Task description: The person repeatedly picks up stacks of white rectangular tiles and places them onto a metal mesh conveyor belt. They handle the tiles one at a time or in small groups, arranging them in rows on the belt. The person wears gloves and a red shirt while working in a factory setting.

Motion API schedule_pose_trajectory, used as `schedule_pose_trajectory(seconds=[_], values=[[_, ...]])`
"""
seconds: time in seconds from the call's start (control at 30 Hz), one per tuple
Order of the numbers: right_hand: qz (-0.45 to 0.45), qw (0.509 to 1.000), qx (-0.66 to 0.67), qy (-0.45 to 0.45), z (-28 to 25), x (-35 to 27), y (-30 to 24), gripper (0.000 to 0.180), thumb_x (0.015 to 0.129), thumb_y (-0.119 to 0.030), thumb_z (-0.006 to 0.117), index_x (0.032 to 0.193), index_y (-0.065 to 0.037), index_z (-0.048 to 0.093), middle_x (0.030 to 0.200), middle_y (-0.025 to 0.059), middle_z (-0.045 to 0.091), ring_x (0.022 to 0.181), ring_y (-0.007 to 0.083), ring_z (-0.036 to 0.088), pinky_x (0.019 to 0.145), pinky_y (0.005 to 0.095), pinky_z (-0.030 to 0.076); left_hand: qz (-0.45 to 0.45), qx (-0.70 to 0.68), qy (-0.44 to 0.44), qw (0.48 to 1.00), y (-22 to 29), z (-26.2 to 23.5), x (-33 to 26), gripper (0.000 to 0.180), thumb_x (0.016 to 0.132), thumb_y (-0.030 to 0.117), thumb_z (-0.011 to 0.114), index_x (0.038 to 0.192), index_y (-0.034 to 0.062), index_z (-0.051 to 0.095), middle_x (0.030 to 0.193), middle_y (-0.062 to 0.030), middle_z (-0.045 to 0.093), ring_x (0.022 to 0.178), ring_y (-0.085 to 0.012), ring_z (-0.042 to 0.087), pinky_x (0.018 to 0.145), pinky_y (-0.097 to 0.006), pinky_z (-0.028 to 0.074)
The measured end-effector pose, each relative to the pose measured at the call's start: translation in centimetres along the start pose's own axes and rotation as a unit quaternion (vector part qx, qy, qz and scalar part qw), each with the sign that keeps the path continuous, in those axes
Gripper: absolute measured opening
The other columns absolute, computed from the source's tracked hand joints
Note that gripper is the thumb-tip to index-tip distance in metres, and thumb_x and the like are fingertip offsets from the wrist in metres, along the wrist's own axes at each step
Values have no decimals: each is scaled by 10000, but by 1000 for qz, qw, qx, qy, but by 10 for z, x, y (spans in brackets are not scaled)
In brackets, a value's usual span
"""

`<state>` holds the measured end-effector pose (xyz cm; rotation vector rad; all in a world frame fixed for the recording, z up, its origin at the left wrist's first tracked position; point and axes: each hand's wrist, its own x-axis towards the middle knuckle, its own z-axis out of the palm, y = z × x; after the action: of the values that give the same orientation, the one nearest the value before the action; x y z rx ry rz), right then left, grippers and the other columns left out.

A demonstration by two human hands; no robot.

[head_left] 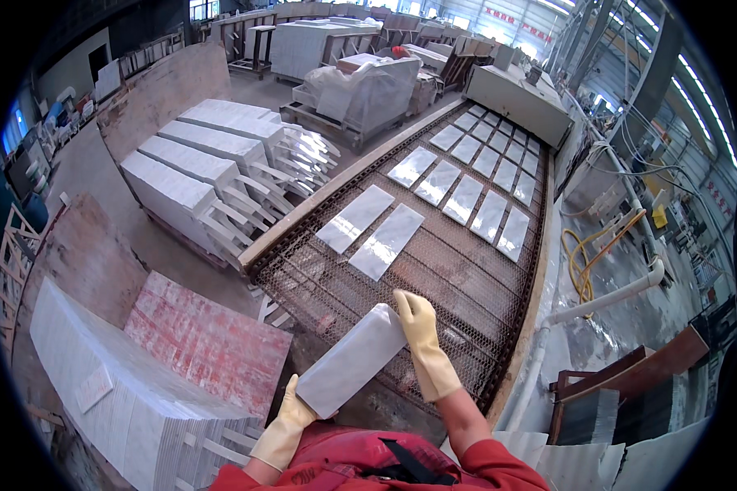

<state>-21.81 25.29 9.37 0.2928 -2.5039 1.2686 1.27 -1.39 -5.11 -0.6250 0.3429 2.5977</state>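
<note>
A pale grey-white marble tile [352,356] is held aslant in front of my body, over the near end of the mesh conveyor belt [454,286]. My left hand [291,417], in a cream rubber glove, grips its lower left end. At the upper right end, the fingers of my right hand [419,323], in a matching glove, are bent over the corner. Just beyond lie two glossy marble tiles [385,241] flat on the belt. Farther along, several more tiles [463,199] lie in rows across it.
Left of the belt stand stacks of marble tiles [176,176] with pale strips sticking out. Another long stack [139,385] stands at my near left beside a red-stained board [213,335]. Right of the belt are a white pipe [606,295] and a coiled yellow hose [580,266].
</note>
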Motion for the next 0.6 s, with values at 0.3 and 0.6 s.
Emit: schedule_pose_trajectory(seconds=[0.3, 0.6], values=[[390, 852, 37, -348, -41, -163, -42, 514, 1017, -529, 652, 958, -32, 772, 978, 123, 785, 959, 209, 738, 899, 344, 546, 6, 19, 64, 998, -21, 2, -3, 905, 924, 869, 352, 1511, 206, 535, 1561, -110, 548, 1340, -434, 556, 981, -766, 417], [381, 767, 203, -475, 29, -205, -21, 648, 1013, -574, 629, 1096, 60, 739, 995, 183, 789, 949, 264, 757, 880, 358, 580, 69, 0, 40, 997, -34, -11, 3, 988, 916, 853, 450, 1573, 115, 468, 1611, -132, 495, 1437, -373, 506, 1204, -588, 383]])
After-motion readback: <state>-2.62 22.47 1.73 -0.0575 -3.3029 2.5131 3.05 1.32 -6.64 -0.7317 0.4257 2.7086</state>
